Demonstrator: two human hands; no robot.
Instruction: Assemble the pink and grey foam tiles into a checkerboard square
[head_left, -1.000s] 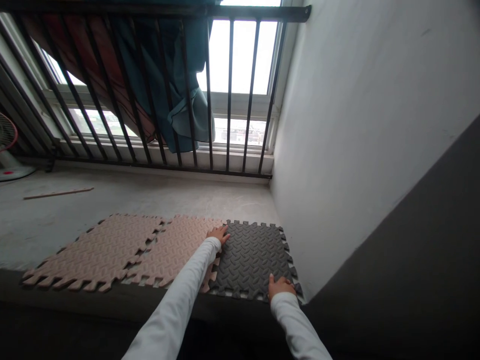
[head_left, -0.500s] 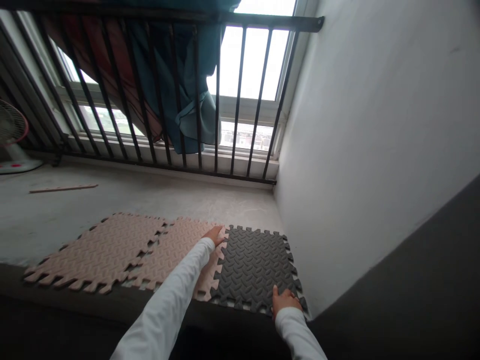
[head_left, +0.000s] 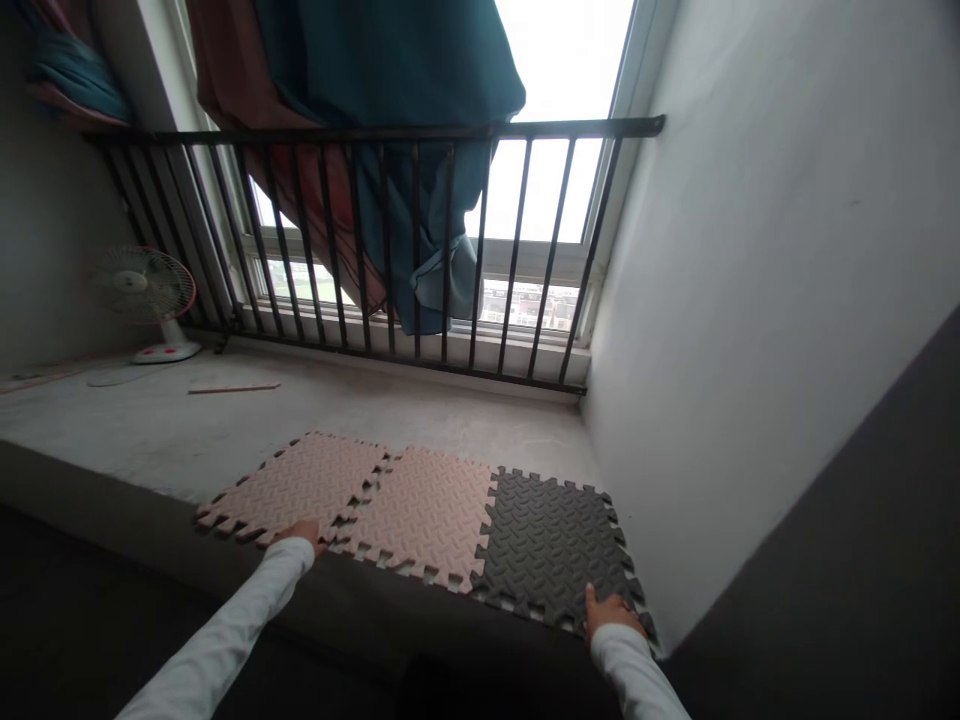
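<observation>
The dark foam mat (head_left: 559,540) lies on the ledge (head_left: 135,422) at the right end of the row, beside the wall (head_left: 750,300). Your right hand (head_left: 613,612) rests at its near right corner, thumb on top; your left hand (head_left: 304,532) touches the near edge of the left pink mat (head_left: 300,485), by its right corner. You show neither hand wide open, and with fingers hidden I cannot tell whether either grips. You seem to be at the step of adjusting the mats side by side; by my judgement, the next move calls for care at the toothed seam between the left pink mat and the middle pink mat (head_left: 427,512), where gaps show. Count with you: three mats, two pink and one dark; two hands; one fan (head_left: 130,282); one thin strip (head_left: 234,389) near one railing (head_left: 360,134).
</observation>
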